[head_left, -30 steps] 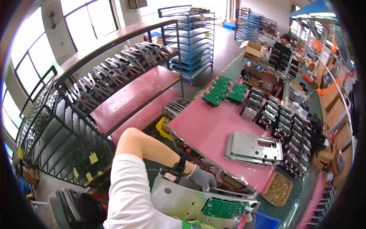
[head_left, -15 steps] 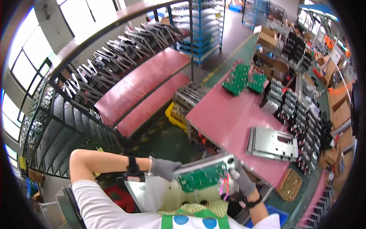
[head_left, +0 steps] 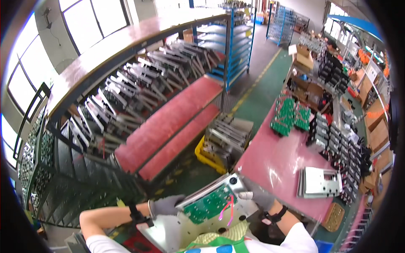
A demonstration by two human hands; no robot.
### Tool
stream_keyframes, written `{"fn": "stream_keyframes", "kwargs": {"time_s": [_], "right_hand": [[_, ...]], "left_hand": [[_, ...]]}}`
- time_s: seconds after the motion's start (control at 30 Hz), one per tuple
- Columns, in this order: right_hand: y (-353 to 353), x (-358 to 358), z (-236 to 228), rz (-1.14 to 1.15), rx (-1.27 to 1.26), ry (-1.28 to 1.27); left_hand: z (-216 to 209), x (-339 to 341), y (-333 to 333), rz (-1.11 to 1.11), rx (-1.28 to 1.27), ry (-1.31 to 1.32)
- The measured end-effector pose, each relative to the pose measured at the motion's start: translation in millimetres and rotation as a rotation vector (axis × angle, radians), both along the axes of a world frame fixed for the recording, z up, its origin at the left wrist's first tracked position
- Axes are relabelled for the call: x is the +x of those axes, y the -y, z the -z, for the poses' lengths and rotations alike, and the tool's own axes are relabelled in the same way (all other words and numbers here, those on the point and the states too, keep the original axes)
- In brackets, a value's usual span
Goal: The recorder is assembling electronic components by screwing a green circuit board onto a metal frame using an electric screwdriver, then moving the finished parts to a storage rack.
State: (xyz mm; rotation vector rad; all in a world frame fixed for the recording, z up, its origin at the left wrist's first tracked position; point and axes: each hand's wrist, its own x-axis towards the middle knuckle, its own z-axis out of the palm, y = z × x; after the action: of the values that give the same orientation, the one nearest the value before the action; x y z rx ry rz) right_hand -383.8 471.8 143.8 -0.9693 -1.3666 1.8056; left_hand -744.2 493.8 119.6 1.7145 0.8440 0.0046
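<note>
The sheet-metal chassis [head_left: 166, 230] is held tilted before the person's body, near the close corner of the pink tabletop [head_left: 263, 173]. The left hand [head_left: 168, 205], in a grey glove, grips its far edge on the left side; the right hand [head_left: 258, 198], also gloved, grips its right end, the thumb lying on top. I judge the chassis to be stiff, rather heavy and a little slippery, so two hands on its metal rims seem the proper hold. The green circuit board [head_left: 204, 205] mounted on it looks fragile, and the soft pink-red wires [head_left: 228, 211] could catch; pressing there is better avoided. Fingers under the rims are hidden, the apron [head_left: 223, 236] covers the near edge, and small board components are too blurred to tell.
</note>
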Motion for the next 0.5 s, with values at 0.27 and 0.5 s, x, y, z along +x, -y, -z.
{"fn": "stream_keyframes", "kwargs": {"time_s": [0.27,0.5], "right_hand": [[-84,-31,109,0.12,-0.631,-0.57],[-246,-35,137,-0.127,-0.738,-0.635]], "left_hand": [[21,-59,-84,-0.203,-0.231,-0.002],[6,-59,-211,-0.396,-0.397,0.015]]}}
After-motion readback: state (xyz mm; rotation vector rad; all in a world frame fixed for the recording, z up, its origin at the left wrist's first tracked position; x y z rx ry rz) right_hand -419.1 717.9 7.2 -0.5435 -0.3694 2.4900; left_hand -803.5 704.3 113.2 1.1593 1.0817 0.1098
